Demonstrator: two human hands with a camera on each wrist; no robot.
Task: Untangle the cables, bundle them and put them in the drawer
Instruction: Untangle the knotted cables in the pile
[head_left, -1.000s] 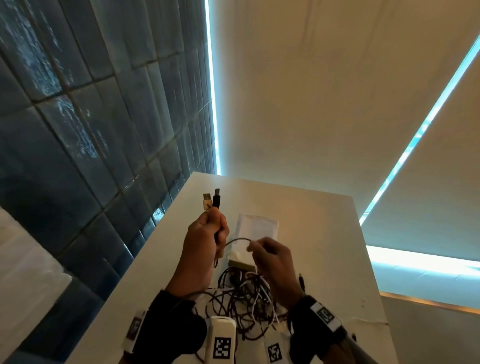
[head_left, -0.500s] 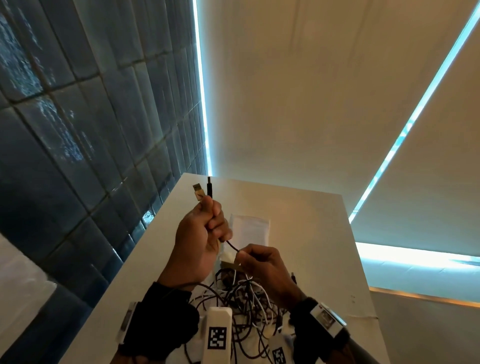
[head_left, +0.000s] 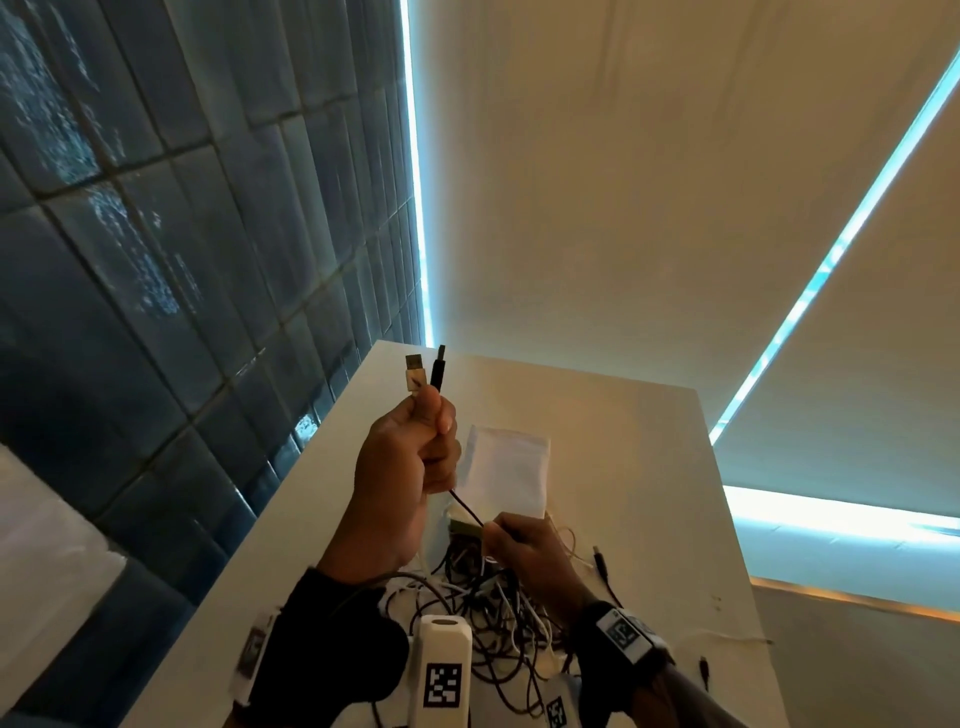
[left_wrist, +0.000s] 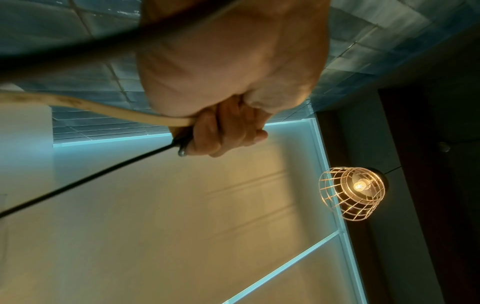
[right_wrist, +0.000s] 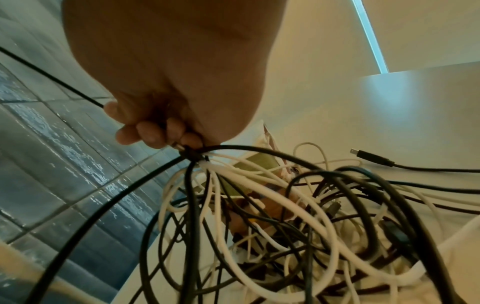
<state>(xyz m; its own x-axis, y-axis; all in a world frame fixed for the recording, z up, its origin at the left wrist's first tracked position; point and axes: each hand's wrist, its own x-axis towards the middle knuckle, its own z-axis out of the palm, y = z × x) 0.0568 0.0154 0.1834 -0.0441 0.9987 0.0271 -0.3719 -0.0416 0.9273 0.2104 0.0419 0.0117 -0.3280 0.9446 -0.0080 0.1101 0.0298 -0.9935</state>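
Observation:
My left hand (head_left: 410, 457) is raised above the white table (head_left: 623, 467) in a fist round two cable ends. A white USB plug (head_left: 414, 371) and a black plug (head_left: 438, 371) stick up out of it. A thin black cable (head_left: 465, 506) runs taut from that fist down to my right hand (head_left: 519, 540), which pinches it just above the tangle of black and white cables (head_left: 488, 623). In the right wrist view the fingers (right_wrist: 155, 133) also grip a knot of cables (right_wrist: 193, 155). In the left wrist view the left hand (left_wrist: 226, 131) grips a white and a black cable (left_wrist: 91, 179).
A white pouch (head_left: 506, 467) lies on the table beyond the hands. A loose black plug (head_left: 600, 564) lies right of the tangle. A blue tiled wall (head_left: 156, 260) borders the table's left side. A caged lamp (left_wrist: 353, 193) shows in the left wrist view. No drawer is in view.
My left hand has kept hold of the two plugs and lifted slightly. The black cable's slack loop has been drawn taut. My right hand has dropped lower, towards the tangle.

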